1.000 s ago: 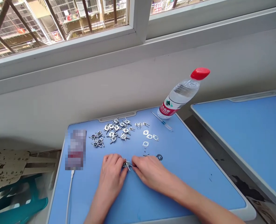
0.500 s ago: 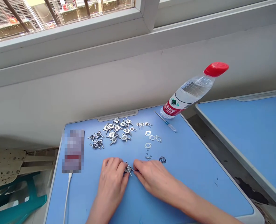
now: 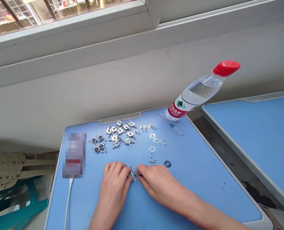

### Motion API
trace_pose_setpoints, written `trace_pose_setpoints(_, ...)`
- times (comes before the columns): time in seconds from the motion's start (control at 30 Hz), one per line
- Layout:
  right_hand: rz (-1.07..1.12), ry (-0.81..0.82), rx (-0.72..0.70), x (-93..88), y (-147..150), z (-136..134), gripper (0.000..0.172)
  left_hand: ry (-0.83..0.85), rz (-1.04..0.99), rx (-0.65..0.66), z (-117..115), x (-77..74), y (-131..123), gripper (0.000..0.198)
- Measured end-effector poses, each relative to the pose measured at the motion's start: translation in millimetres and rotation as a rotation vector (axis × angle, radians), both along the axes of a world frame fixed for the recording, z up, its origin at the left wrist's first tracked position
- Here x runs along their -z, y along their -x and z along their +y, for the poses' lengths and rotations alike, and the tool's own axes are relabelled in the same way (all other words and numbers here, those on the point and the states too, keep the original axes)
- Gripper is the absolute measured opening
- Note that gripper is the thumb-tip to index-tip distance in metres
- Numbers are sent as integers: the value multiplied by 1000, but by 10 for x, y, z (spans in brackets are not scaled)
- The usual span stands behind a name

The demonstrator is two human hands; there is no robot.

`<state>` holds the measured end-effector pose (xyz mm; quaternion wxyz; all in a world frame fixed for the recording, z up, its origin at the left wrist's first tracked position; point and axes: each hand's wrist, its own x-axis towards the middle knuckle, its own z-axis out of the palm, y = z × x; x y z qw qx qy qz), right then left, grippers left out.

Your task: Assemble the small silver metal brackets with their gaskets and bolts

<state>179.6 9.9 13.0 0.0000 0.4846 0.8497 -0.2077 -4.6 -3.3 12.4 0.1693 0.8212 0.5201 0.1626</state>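
Between my left hand [image 3: 114, 182] and my right hand [image 3: 157, 183], a small silver metal fitting [image 3: 132, 174] with protruding pins sits just above the blue desktop [image 3: 192, 191]. The fingertips of both hands pinch it, and they hide part of it. Beyond my hands lies a cluster of similar assembled metal fittings [image 3: 115, 135]. To its right are flat silver gaskets [image 3: 155, 140], tiny screws [image 3: 153, 161] and black rubber O-rings [image 3: 167, 164]. A small blue-handled screwdriver [image 3: 173, 125] lies near the back edge.
A water bottle with a red cap [image 3: 197, 92] stands at the desk's back edge, below a white wall and window frame [image 3: 84, 41]. A pixelated phone [image 3: 73, 155] trails a white cable [image 3: 68, 201]. Another blue desk [image 3: 252, 134] stands right; a teal stool [image 3: 19, 204] sits left.
The view has tilted down and shifted, so the window sits higher in the frame. My hands have stayed on the fitting, with little visible movement.
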Motion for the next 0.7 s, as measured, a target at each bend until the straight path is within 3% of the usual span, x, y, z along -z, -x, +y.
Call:
trace_pose_setpoints(0.5,12,-54,0,40,-23,-36,18,21,18,13,-4,10,21,16)
trace_pose_setpoints(0.7,-28,-53,-20,36,-17,-29,18,18,25,2,-18,3,13,29)
